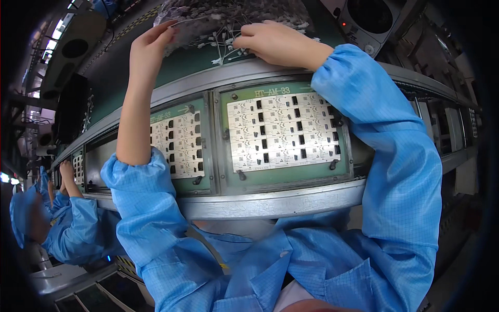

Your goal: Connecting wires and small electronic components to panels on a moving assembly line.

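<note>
Both my hands reach past the far rail into a heap of thin white cables with small white connectors. My left hand is at the heap's left side, with thumb and fingers closed on a thin white cable that runs right toward the heap. On the right, my right hand has its fingers curled in and its fingertips against the cables. What sits between those fingertips is too small to make out. A clear plastic bag lies around the cables.
Nearer me, a metal-railed line carries two green fixtures holding white-labelled panels with black parts. My left forearm crosses the left fixture. A black device with a round opening stands far right. Another person in blue works at left.
</note>
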A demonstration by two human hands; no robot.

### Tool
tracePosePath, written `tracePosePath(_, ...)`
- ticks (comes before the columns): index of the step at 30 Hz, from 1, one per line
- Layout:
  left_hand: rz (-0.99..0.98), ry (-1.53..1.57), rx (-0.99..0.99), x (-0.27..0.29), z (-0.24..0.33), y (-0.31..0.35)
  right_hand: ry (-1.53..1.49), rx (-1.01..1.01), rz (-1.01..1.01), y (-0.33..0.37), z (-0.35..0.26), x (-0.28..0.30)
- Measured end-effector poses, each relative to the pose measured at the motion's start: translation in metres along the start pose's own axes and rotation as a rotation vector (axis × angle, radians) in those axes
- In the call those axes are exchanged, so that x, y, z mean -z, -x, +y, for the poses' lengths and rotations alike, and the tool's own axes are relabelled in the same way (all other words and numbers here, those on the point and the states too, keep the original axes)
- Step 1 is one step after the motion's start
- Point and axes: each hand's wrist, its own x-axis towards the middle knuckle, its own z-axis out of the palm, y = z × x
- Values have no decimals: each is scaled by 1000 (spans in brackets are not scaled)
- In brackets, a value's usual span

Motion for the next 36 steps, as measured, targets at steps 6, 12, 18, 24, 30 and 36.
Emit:
tracePosePath(6, 92, -134, -25, 1, -3, 22, -138, -83, -11, -26, -13, -11)
tracePosePath(12, 176, -391, -442, -8, 22, 70, -44, 114, -56, -45, -21, -38)
tracePosePath(18, -143, -637, -775, -21, 26, 100, -130, 132, 125, -56, -22, -27)
tracePosePath(24, -415, -314, -558, -37, 14, 119, -425, -142, 463, -56, -22, 47)
tracePosePath(30, -442, -216, -407, -41, 13, 120, -264, -23, 309, 20, -56, 91)
tracePosePath(36, -407, -193, -426, -39, 7, 120, -368, -227, 254, 88, -70, 78)
